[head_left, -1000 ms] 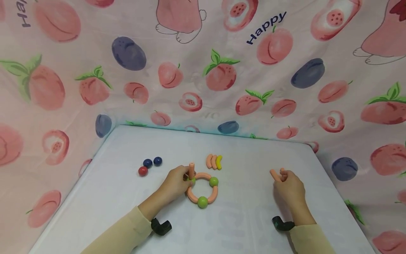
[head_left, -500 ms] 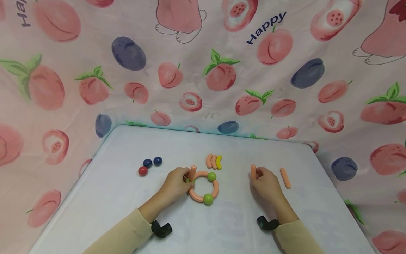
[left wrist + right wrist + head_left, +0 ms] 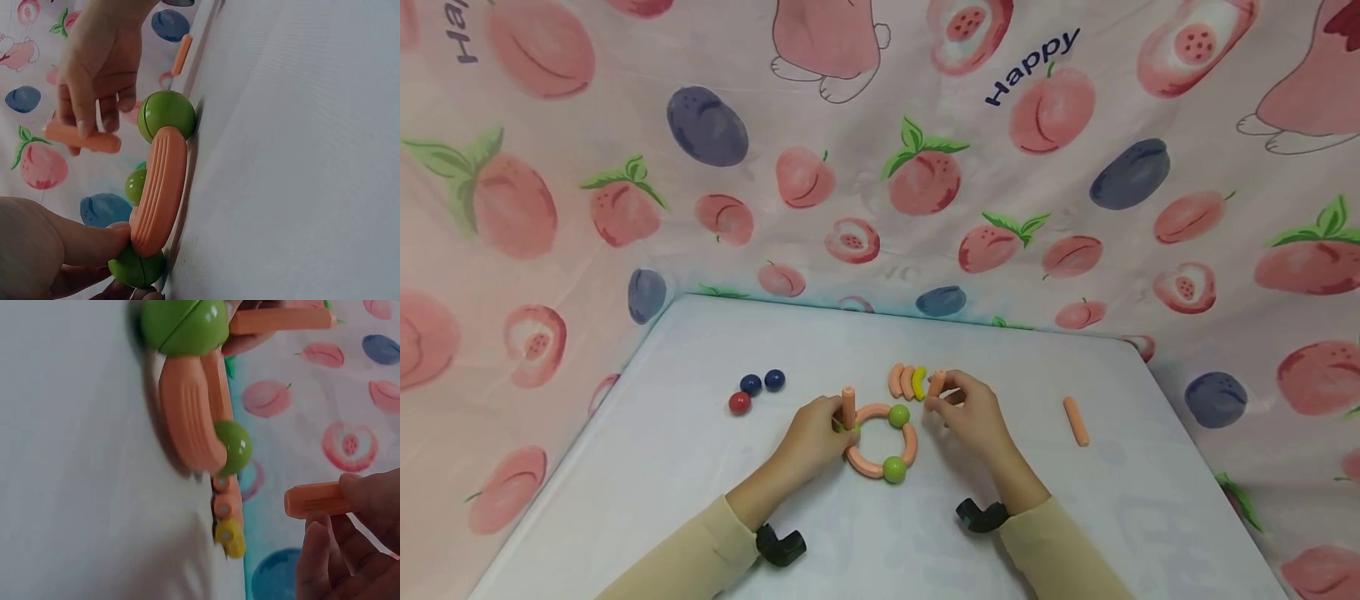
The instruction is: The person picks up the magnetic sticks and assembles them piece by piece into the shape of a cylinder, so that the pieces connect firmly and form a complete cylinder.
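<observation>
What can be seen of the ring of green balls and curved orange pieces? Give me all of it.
The ring has three glossy green balls, some showing a seam, linked by three curved orange pieces with lengthwise grooves. It looks like plastic or painted wood. It lies roughly flat on the white table. The left hand pinches its leftmost ball, where an orange stick stands upright; whether that plugs in is hidden.

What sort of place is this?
Probably a screened-off tabletop recording booth, though the wider room isn't visible: a fruit-print sheet encloses the white tabletop, which bears a ring of green balls and curved peach rods.
</observation>
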The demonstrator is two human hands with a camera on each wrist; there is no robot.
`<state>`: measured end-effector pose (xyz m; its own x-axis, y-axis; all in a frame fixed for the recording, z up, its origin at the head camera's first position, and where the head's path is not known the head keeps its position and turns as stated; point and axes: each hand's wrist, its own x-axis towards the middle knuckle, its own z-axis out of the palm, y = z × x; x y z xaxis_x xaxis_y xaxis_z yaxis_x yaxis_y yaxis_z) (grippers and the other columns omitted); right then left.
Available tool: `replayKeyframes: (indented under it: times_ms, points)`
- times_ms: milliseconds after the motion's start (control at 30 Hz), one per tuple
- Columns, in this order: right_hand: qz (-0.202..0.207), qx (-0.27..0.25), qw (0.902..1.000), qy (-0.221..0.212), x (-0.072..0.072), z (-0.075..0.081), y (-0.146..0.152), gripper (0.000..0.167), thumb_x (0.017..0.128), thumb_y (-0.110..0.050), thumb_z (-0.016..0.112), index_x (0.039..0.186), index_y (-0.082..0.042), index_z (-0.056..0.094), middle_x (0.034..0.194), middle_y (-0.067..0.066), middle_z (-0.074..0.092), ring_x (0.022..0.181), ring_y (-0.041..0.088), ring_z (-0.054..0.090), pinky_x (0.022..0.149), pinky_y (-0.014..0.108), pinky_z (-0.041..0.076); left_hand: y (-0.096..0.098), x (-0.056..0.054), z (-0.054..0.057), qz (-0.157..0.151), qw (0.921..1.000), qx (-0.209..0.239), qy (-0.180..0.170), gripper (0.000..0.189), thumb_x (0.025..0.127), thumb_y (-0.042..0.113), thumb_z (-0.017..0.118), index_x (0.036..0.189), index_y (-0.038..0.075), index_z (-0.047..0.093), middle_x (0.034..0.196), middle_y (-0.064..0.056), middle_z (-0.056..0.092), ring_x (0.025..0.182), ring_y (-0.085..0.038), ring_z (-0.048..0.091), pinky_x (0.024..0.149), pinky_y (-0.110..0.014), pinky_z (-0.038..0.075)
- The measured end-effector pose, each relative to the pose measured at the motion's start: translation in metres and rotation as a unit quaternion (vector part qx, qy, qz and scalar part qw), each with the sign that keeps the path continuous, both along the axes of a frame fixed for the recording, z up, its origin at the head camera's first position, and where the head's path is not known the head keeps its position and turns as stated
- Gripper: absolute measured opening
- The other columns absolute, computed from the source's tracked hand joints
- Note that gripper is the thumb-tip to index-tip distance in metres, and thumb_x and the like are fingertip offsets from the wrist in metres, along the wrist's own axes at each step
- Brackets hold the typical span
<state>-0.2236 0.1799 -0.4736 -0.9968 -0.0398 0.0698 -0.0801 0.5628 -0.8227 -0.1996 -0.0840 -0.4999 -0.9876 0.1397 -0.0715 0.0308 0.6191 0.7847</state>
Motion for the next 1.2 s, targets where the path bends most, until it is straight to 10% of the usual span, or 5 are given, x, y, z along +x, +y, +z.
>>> replayKeyframes:
  times_ms: [1200]
  points:
    - [0.004, -0.014, 0.9991, -0.039, -0.004, -0.007, -0.03, 0.033, 0.095, -0.004, 0.079, 0.126, -0.012, 0.074, 0.118, 0.009, 0.074, 0.094, 0.022, 0.067, 0.065, 0.028, 0.059, -0.001, 0.023, 0.003, -0.011, 0.9998, -0.01, 0.016, 0.025, 0.086, 0.016, 0.09, 0.104, 0.009, 0.074, 0.095, -0.001, 0.067, 0.084, -0.015, 0.059, 0.073, -0.029, 0.052]
